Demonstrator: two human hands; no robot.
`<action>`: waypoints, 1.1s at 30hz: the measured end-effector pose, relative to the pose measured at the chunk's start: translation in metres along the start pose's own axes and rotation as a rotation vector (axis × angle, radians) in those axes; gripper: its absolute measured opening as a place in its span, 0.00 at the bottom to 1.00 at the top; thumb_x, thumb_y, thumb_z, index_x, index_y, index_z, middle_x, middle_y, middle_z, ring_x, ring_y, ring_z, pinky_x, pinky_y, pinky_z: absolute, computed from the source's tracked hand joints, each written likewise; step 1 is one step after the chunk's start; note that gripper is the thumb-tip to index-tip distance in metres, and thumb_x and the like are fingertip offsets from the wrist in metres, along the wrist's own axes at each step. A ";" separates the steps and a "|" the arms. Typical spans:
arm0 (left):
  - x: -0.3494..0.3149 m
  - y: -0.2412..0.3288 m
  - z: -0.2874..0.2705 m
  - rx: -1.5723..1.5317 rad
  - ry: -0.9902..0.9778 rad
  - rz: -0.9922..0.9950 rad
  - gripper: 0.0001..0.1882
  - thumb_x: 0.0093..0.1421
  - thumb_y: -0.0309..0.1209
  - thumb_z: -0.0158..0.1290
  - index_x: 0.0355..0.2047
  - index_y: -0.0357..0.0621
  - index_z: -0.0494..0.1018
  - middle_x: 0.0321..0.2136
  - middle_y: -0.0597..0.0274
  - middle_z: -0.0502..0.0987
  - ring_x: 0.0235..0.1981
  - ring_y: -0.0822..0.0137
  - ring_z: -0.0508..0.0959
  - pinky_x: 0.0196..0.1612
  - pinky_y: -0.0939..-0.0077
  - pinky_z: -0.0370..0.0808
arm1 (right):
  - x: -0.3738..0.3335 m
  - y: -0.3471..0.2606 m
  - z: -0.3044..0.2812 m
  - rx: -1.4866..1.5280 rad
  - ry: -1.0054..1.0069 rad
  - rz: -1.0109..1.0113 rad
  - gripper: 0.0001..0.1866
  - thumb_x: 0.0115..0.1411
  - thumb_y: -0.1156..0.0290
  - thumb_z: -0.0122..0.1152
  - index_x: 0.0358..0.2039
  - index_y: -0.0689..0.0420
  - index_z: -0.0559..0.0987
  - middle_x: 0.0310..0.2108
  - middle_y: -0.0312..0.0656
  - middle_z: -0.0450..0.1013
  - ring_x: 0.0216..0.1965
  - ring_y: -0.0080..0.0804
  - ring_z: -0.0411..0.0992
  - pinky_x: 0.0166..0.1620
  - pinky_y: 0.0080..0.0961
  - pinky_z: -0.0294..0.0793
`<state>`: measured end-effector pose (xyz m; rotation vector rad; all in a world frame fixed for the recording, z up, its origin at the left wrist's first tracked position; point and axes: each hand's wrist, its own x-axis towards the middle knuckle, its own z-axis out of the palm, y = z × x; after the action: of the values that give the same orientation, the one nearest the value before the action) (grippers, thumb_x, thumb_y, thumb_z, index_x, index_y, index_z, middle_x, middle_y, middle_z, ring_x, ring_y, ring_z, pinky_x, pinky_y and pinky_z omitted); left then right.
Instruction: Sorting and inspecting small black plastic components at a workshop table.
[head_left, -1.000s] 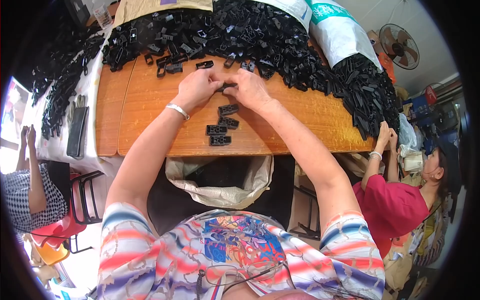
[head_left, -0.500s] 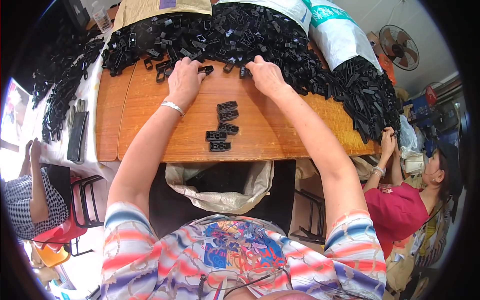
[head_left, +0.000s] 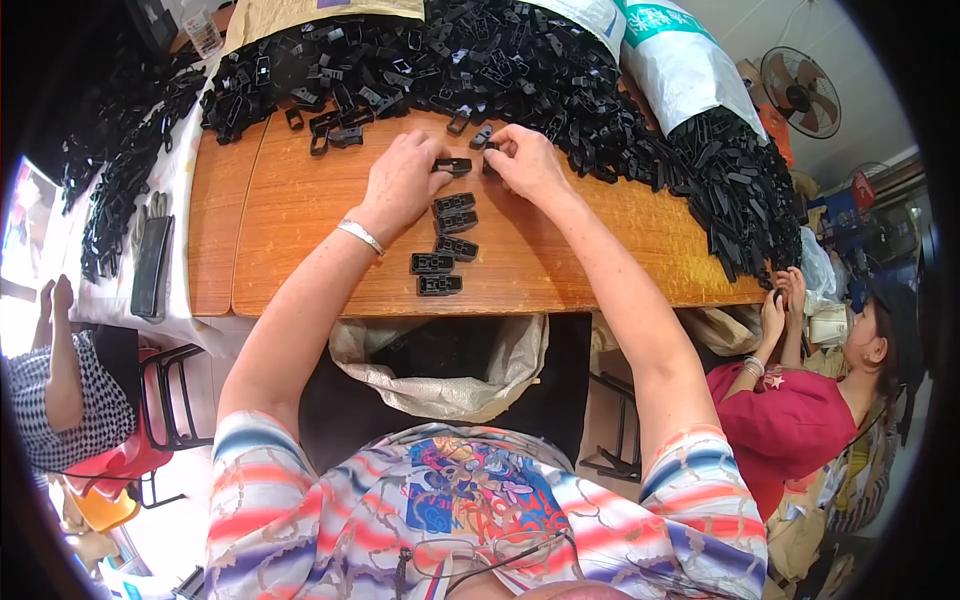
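Observation:
Between the thumb and fingers of my left hand is a black plastic housing, its end pointing right. My right hand pinches a black plastic piece, mostly hidden by the fingertips. Just beyond those fingertips another black part lies on the wooden table. Nearer to me, several finished-looking black blocks form a loose column, lying flat. A large heap of black frame-shaped parts spreads along the far side, beyond both hands.
Sacks stand behind the heap, and long black strips spill out at the right. An open white woven bag hangs below the table's front edge. A person in a red top works at the right; another person's arm shows at left.
My left hand has come right and nearer with the black housing, leaving the heap's edge. My right hand has moved slightly nearer. The two hands are closer together.

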<state>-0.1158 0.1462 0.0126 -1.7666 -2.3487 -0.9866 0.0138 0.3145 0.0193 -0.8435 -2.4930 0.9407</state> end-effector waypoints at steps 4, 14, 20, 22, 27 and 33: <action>-0.003 0.000 -0.004 -0.006 -0.020 -0.004 0.12 0.54 0.30 0.62 0.39 0.43 0.77 0.38 0.57 0.74 0.46 0.55 0.73 0.48 0.64 0.74 | -0.016 -0.019 -0.002 0.061 -0.064 0.146 0.16 0.52 0.61 0.66 0.32 0.62 0.80 0.27 0.49 0.79 0.33 0.41 0.78 0.40 0.35 0.76; -0.007 -0.006 -0.012 -0.047 -0.034 -0.040 0.13 0.54 0.31 0.62 0.40 0.42 0.77 0.35 0.59 0.73 0.42 0.56 0.73 0.46 0.64 0.74 | -0.034 -0.028 -0.018 -0.447 0.018 -0.219 0.13 0.58 0.65 0.62 0.37 0.62 0.78 0.38 0.53 0.75 0.39 0.53 0.76 0.43 0.42 0.76; -0.005 -0.007 -0.007 -0.014 -0.053 -0.038 0.12 0.54 0.31 0.61 0.39 0.43 0.77 0.36 0.58 0.74 0.43 0.56 0.73 0.47 0.64 0.73 | -0.030 -0.015 -0.015 -0.473 -0.075 -0.326 0.11 0.53 0.73 0.64 0.37 0.60 0.77 0.40 0.50 0.73 0.40 0.52 0.75 0.43 0.42 0.76; -0.003 -0.007 -0.006 -0.027 -0.036 -0.026 0.12 0.54 0.30 0.61 0.39 0.42 0.77 0.34 0.59 0.74 0.41 0.57 0.73 0.45 0.65 0.73 | -0.030 -0.016 -0.015 -0.365 0.005 -0.330 0.11 0.53 0.74 0.65 0.37 0.59 0.78 0.38 0.49 0.74 0.39 0.52 0.75 0.43 0.42 0.75; -0.005 -0.007 -0.006 -0.069 -0.039 -0.021 0.12 0.55 0.30 0.61 0.39 0.41 0.76 0.33 0.59 0.74 0.40 0.57 0.73 0.44 0.65 0.72 | -0.027 -0.035 0.006 -0.225 0.007 -0.363 0.12 0.51 0.77 0.67 0.37 0.59 0.79 0.36 0.47 0.74 0.40 0.48 0.75 0.42 0.38 0.75; -0.003 -0.011 -0.002 -0.048 -0.057 -0.048 0.12 0.54 0.30 0.61 0.39 0.42 0.77 0.33 0.59 0.74 0.42 0.57 0.73 0.45 0.65 0.72 | -0.022 -0.041 0.010 -0.343 -0.058 -0.398 0.11 0.50 0.76 0.68 0.36 0.59 0.82 0.35 0.49 0.74 0.41 0.49 0.75 0.44 0.39 0.75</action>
<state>-0.1246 0.1412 0.0080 -1.7856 -2.4328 -1.0208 0.0087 0.2711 0.0379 -0.3833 -2.7709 0.4169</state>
